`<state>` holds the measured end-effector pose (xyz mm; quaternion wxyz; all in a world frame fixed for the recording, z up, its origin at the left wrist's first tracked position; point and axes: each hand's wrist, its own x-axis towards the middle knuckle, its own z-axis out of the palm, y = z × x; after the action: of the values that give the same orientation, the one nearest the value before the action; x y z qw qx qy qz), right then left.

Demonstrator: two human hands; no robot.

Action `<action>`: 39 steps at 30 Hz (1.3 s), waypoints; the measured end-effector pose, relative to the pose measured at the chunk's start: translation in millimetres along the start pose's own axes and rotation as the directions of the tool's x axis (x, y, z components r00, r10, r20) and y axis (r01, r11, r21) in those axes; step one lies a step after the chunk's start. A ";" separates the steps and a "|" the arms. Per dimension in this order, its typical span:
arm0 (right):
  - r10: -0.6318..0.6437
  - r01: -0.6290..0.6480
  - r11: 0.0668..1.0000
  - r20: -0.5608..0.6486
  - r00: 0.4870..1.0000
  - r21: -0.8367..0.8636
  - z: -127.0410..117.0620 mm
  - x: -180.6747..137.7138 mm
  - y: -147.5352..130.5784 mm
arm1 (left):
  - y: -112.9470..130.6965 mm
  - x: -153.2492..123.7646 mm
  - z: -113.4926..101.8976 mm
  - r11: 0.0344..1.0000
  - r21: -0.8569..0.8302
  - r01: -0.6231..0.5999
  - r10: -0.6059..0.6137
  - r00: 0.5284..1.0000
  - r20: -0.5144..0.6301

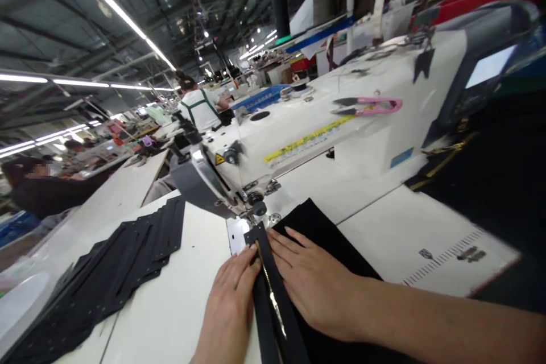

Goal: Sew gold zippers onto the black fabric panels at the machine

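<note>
A black strip with a gold-toothed zipper (273, 298) runs from the bottom of the view up to the presser foot of a white sewing machine (307, 131). My left hand (232, 296) is closed at the strip's left edge, fingertips just short of the foot. Flat on the right side of the strip lies my right hand (315, 281), its fingers stretched toward the needle area. Under that hand and forearm, a larger black fabric piece (319, 230) spreads over the machine bed. The strip's end by the needle has small holes.
A fanned stack of black pieces (132, 259) lies on the left of the table. Pink-handled thread snips (371, 105) rest on the machine arm, beside a yellow measuring tape (307, 139). Thread cones (280, 8) stand behind. Another person (202, 105) sits farther ahead.
</note>
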<state>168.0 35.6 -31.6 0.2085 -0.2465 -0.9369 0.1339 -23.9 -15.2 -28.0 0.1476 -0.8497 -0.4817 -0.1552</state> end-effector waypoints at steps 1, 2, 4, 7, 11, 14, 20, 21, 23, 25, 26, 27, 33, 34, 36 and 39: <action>-0.003 0.003 1.000 0.006 1.000 -0.015 0.9 0.1 -0.4 | 2.2 0.5 -0.6 1.000 -0.004 0.023 -0.023 1.000 -0.015; -0.007 0.007 0.999 0.007 1.000 -0.033 2.0 0.1 -1.0 | 4.4 1.2 -1.2 0.999 -0.008 0.044 -0.044 0.999 -0.025; -0.014 0.013 0.997 -0.004 1.000 -0.075 4.4 -0.5 -2.8 | 8.1 2.9 -1.9 0.998 -0.012 0.062 -0.063 0.997 -0.039; -0.019 0.018 0.989 -0.009 1.000 -0.145 6.9 -1.6 -6.5 | 10.6 3.6 -0.9 0.999 0.000 0.042 -0.042 0.997 -0.068; -0.030 0.033 0.975 0.015 0.999 -0.221 8.6 -1.6 -9.2 | 11.4 2.2 0.3 1.000 0.014 0.024 -0.023 0.995 -0.102; -0.043 0.046 0.966 0.018 0.999 -0.253 9.4 0.3 -6.3 | 11.5 4.7 0.5 1.000 -0.011 0.024 -0.025 0.997 -0.076; -0.044 0.050 0.965 0.028 0.999 -0.258 6.2 12.5 11.3 | 2.8 20.4 10.6 0.995 -0.034 0.096 -0.097 0.995 -0.023; -0.050 0.057 0.967 0.033 0.998 -0.250 5.4 14.9 14.6 | 0.5 22.8 12.3 0.995 -0.033 0.099 -0.099 0.995 -0.019; -0.068 0.075 0.969 0.037 0.997 -0.236 3.9 19.0 19.7 | -3.2 26.3 14.7 0.996 -0.027 0.090 -0.090 0.996 -0.020; -0.083 0.089 0.969 0.036 0.996 -0.228 3.0 21.4 22.6 | -5.1 27.8 17.2 0.997 -0.018 0.070 -0.071 0.996 -0.048; -0.083 0.089 0.970 0.035 0.996 -0.227 2.8 22.1 23.1 | -5.3 28.0 19.1 0.998 -0.015 0.062 -0.062 0.996 -0.064; -0.078 0.085 0.970 0.039 0.996 -0.228 2.8 22.4 23.4 | -5.3 27.8 21.7 0.998 -0.014 0.058 -0.059 0.995 -0.077; -0.079 0.090 0.958 0.053 0.995 -0.271 4.8 21.5 23.9 | -6.5 24.4 37.6 0.997 -0.010 0.078 -0.079 0.988 -0.133; -0.083 0.091 0.957 0.040 0.996 -0.275 5.1 21.3 24.2 | -7.3 24.0 36.7 0.998 -0.011 0.064 -0.064 0.990 -0.126; -0.091 0.094 0.957 0.024 0.996 -0.276 5.1 21.0 24.5 | -9.1 23.8 31.8 1.000 -0.010 0.030 -0.031 0.994 -0.107; -0.101 0.104 0.958 0.024 0.995 -0.269 3.7 21.2 24.2 | -11.0 24.5 23.5 1.000 -0.002 -0.013 0.013 0.994 -0.105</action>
<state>159.3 66.4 -36.6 0.1747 -0.2232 -0.9590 -0.0047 -18.7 18.6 -38.3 0.1728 -0.8438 -0.4675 -0.1992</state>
